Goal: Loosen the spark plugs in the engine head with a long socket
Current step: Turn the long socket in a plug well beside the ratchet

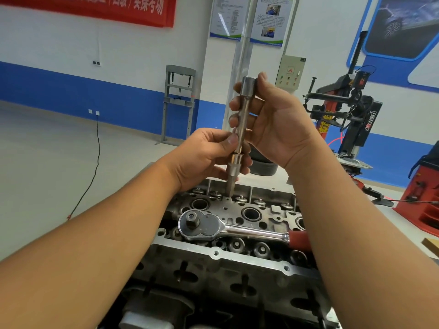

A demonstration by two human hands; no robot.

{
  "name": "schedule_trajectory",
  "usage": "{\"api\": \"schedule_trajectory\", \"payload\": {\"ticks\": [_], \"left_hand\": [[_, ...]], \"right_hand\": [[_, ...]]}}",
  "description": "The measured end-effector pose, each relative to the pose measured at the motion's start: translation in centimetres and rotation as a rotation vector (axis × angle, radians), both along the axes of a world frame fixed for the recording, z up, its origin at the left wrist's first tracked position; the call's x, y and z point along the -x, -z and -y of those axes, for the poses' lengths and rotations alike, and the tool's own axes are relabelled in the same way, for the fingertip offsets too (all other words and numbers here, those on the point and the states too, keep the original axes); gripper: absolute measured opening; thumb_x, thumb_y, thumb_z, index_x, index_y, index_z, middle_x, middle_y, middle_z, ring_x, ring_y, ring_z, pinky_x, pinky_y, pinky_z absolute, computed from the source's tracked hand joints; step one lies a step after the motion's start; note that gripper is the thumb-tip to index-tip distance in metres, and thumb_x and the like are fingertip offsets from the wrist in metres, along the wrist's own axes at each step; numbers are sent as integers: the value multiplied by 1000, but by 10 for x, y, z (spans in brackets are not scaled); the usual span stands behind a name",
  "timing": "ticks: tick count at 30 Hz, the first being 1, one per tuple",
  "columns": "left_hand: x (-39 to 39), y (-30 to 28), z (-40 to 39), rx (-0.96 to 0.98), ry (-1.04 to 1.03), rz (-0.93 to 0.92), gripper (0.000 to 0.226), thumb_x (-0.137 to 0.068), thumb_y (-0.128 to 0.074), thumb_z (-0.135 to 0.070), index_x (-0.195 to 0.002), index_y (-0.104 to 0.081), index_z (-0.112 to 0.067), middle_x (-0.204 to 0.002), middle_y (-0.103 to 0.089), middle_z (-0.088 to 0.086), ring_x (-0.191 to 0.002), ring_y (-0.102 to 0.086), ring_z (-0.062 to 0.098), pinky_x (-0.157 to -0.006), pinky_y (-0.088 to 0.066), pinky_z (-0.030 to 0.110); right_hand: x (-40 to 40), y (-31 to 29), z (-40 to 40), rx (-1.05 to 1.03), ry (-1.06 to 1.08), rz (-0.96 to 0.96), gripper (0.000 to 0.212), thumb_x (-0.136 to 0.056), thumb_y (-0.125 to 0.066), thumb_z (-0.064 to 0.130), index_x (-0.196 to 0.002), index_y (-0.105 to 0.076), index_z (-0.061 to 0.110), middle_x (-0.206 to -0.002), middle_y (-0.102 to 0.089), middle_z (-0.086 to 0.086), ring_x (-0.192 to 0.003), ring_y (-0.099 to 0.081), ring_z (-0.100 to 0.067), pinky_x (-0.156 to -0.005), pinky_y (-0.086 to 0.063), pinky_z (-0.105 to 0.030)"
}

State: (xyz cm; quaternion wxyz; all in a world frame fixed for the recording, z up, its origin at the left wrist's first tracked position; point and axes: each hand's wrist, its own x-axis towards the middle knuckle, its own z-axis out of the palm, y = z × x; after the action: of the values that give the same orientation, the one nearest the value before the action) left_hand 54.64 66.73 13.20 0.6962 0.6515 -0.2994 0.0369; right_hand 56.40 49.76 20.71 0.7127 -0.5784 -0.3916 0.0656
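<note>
Above the engine head point(221, 257), both hands' grips point(202, 157) point(280, 124) hold the upright long socket point(242, 124).

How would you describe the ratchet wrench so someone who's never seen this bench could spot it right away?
Start at the grey engine head at the bottom centre. The ratchet wrench lies flat across its top, just in front of the round spark plug wells. It is the only shiny chrome tool there, with a round head and a red grip under the right forearm.

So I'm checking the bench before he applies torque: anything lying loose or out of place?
The ratchet lies loose across the engine head, not attached to the long socket both hands hold above it.
</note>
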Motion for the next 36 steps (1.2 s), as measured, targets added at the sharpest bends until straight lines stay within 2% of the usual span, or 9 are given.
{"api": "schedule_trajectory", "payload": {"ticks": [3, 6, 12, 15, 20, 22, 26, 31, 36], "left_hand": [[-1, 0, 1, 11, -96, 38, 28, -81, -78, -43, -94, -80, -19, -96, -78, 13, -93, -77, 31, -74, -62, 39], [-4, 0, 0, 8, -158, 69, 14, -84, -78, -35, -91, -82, -23, -95, -79, 10, -92, -77, 28, -74, -61, 40], [0, -2, -3, 34, 46, -31, 33, -97, -63, -38, -106, -79, -10, -105, -76, 20, -96, -75, 36, -79, -63, 49], [-1, 0, -1, 26, 9, 6, 31, -88, -71, -42, -99, -80, -15, -99, -76, 17, -95, -75, 36, -77, -63, 51], [-3, 0, -1, 37, -133, 55, 28, -72, -84, -43, -89, -81, -21, -92, -77, 10, -86, -75, 27, -69, -62, 40], [-4, -1, -2, 43, -112, 30, 28, -77, -83, -43, -92, -81, -20, -93, -76, 10, -86, -74, 26, -71, -62, 41], [-3, 1, -3, -1, 30, -9, 33, -92, -69, -40, -109, -79, -13, -105, -76, 19, -97, -75, 37, -84, -63, 55], [-3, 1, -2, -8, -84, 39, 21, -87, -76, -38, -98, -81, -20, -97, -78, 12, -94, -76, 33, -77, -62, 43], [-6, 0, -2, -12, -156, 52, 18, -85, -80, -37, -95, -82, -22, -96, -78, 9, -95, -74, 30, -82, -62, 48]], "right_hand": [[1, 1, 0, 13, 18, 19, 37, -98, -57, 46, -104, -66, 10, -84, -73, -6, -71, -69, -24, -67, -57, -35], [0, 1, -1, 30, 42, 66, 30, -95, -61, 41, -100, -60, 12, -83, -72, -6, -71, -69, -24, -67, -57, -35], [-2, 0, 0, 27, 11, 64, 35, -102, -55, 41, -103, -71, 11, -88, -73, -7, -73, -69, -24, -66, -57, -36], [0, 0, -1, 30, 6, 36, 37, -101, -54, 44, -104, -71, 11, -86, -73, -7, -73, -69, -24, -67, -57, -35], [1, 0, 0, 25, 47, 72, 25, -95, -64, 38, -99, -59, 14, -83, -72, -7, -71, -68, -25, -66, -57, -35], [1, 0, 0, 24, 43, 79, 23, -97, -63, 37, -97, -58, 15, -83, -72, -7, -70, -68, -26, -65, -57, -36], [1, -1, 0, 24, 32, 62, 31, -99, -58, 40, -105, -60, 9, -85, -72, -7, -70, -69, -24, -63, -57, -35], [3, 0, 0, 26, 17, 23, 37, -98, -57, 44, -108, -66, 10, -84, -72, -5, -72, -68, -23, -67, -57, -33], [5, 0, 0, 40, 54, 64, 27, -97, -60, 36, -104, -65, 11, -81, -70, -4, -70, -67, -22, -66, -56, -33]]}}
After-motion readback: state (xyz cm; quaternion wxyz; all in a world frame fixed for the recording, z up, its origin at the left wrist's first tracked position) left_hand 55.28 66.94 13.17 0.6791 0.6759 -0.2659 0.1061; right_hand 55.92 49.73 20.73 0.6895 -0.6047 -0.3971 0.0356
